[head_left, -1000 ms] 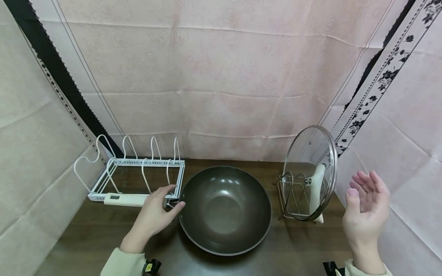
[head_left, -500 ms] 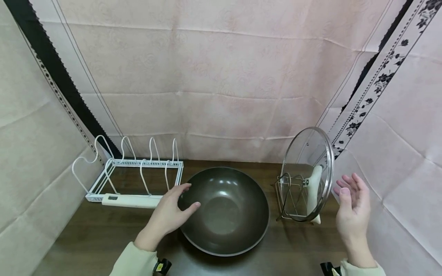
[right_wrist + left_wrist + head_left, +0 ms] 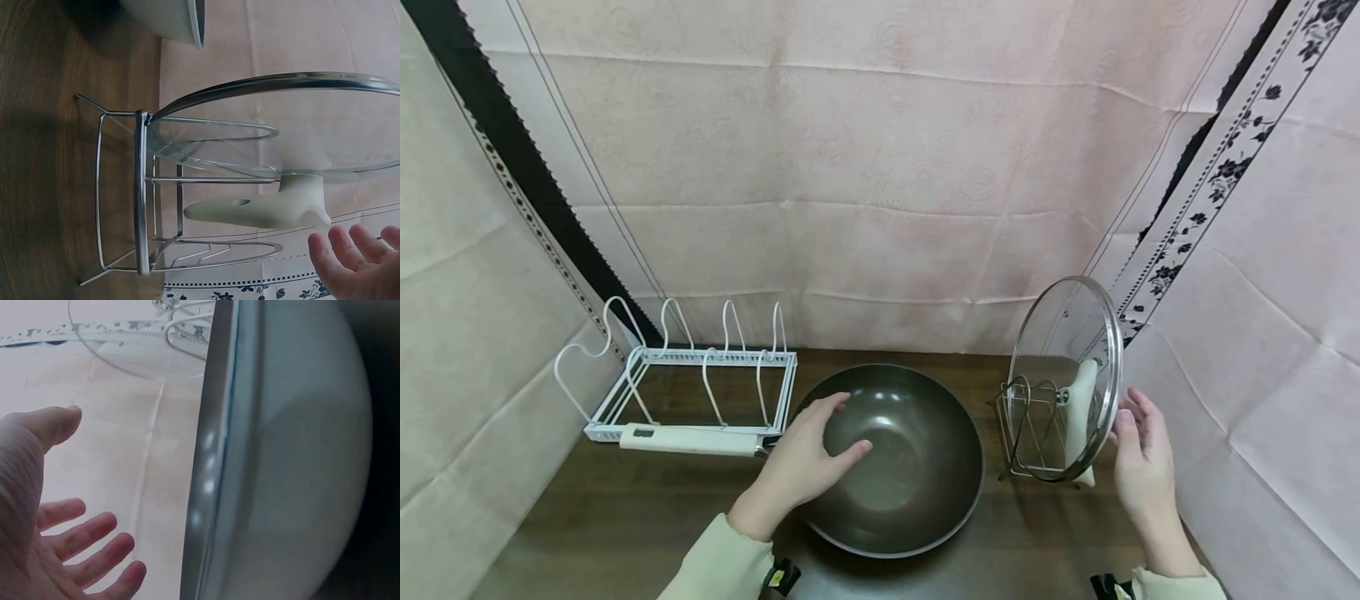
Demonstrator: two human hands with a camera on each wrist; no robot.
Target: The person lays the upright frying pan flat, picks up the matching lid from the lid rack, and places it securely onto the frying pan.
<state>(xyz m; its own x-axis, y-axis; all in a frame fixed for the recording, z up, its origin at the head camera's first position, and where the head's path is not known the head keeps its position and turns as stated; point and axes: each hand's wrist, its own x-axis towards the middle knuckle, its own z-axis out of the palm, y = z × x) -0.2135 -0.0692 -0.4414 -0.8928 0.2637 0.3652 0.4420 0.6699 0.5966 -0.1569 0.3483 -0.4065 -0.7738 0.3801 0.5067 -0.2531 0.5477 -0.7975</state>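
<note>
My left hand hovers over the left side of a dark wok, thumb and fingers spread with nothing between them. The wok's white handle points left. In the left wrist view the wok's pale outer wall fills the right side, apart from the fingers. To the right, a glass lid stands on edge in a small metal wire rack. My right hand is beside the lid, fingers loosely bent and holding nothing. Its fingertips are close to the lid's pale handle; whether they touch is unclear.
A white rack with several curved prongs stands at the back left, behind the wok handle. Cloth-covered walls enclose the wooden tabletop at the back and both sides.
My left hand has left the wok's handle and moved right, over the wok. My right hand has come left and closer to the lid. Wok, lid and racks stay put.
</note>
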